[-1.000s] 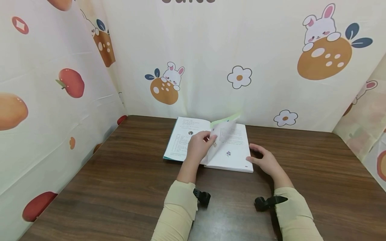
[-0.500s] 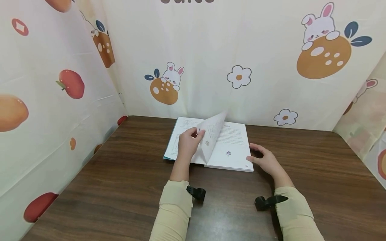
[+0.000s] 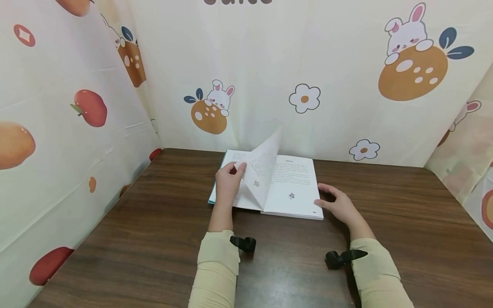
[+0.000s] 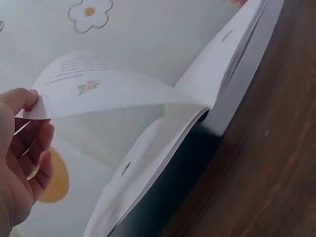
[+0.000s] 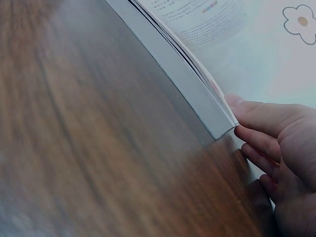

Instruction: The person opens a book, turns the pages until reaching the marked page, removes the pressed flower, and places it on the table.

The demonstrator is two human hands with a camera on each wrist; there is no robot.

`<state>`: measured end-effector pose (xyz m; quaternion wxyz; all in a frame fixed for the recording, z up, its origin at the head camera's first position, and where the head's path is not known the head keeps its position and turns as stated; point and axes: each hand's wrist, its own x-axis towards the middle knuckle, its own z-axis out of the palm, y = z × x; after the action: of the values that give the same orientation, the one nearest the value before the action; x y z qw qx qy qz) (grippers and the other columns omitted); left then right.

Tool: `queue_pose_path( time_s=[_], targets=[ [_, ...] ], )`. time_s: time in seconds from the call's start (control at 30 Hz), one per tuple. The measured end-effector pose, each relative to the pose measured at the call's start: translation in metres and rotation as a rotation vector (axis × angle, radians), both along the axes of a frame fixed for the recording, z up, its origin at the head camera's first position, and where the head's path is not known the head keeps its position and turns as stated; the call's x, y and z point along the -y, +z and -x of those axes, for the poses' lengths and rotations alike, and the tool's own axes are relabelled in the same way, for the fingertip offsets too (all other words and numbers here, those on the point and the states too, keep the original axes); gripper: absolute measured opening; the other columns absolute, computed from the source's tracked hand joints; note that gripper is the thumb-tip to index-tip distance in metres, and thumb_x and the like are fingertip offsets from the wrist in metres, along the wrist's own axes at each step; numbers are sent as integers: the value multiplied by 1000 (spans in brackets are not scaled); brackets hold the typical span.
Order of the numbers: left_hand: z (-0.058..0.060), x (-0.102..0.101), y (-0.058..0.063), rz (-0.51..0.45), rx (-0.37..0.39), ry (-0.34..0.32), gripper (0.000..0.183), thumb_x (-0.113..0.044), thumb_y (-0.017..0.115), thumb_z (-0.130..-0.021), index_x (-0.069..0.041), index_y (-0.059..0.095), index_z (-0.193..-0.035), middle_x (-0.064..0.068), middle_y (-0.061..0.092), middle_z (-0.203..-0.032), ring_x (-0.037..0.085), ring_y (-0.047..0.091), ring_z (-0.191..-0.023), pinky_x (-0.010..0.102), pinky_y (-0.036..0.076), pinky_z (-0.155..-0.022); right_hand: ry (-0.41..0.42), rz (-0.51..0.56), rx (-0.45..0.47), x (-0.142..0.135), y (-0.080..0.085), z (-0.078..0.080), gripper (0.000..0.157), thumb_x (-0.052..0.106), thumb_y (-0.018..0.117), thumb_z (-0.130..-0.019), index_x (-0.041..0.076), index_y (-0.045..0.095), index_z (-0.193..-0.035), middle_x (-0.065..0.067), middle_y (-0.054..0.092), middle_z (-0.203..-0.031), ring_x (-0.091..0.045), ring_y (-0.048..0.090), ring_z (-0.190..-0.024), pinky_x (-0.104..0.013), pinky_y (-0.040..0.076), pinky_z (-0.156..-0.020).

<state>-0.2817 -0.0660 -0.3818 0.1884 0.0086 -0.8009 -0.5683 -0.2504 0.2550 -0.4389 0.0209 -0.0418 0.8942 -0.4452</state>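
Observation:
An open book [image 3: 296, 175] lies on the wooden table, near the patterned backdrop. My left hand [image 3: 227, 184] pinches the outer edge of a lifted page [image 3: 262, 167] between thumb and fingers, above the left half of the book. In the left wrist view this page [image 4: 113, 91] curves away from the spine, showing printed lines and a small flower picture. My right hand [image 3: 339, 205] is at the book's right edge. In the right wrist view its thumb [image 5: 242, 104] rests on the page's edge, and its fingers lie against the side of the page block [image 5: 173, 69].
The dark wooden table [image 3: 154, 256] extends around the book on the left, right and front. A white backdrop [image 3: 262, 107] with rabbits, fruit and flowers rises behind it and at the sides. A black wrist camera [image 3: 244, 244] sits on the left sleeve, another [image 3: 343, 259] on the right.
My left hand has moved left, drawing the page across from the right half toward the left half. The page now stands higher over the spine. My right hand stays at the right edge.

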Motion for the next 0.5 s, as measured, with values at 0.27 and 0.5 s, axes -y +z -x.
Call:
queue_pose_path(
  time_s=[0.27,0.5],
  targets=[
    [0,19,-1,-83,56,68,28,-29,66,-86,-4,70,-96,7,55,-77,17,46,-74,26,38,-62,-4,-10,10,-1,-1,0,75,38,70,-81,3,38,-139,-22,37,-140,-41,24,-132,-59,18,-102],
    [1,44,-7,-100,228,38,29,-32,64,-87,-6,69,-98,9,60,-94,21,50,-86,31,42,-73,-6,-17,13,0,-1,0,74,38,70,-81,3,39,-139,-22,37,-140,-41,24,-132,-59,18,-102]
  ],
)
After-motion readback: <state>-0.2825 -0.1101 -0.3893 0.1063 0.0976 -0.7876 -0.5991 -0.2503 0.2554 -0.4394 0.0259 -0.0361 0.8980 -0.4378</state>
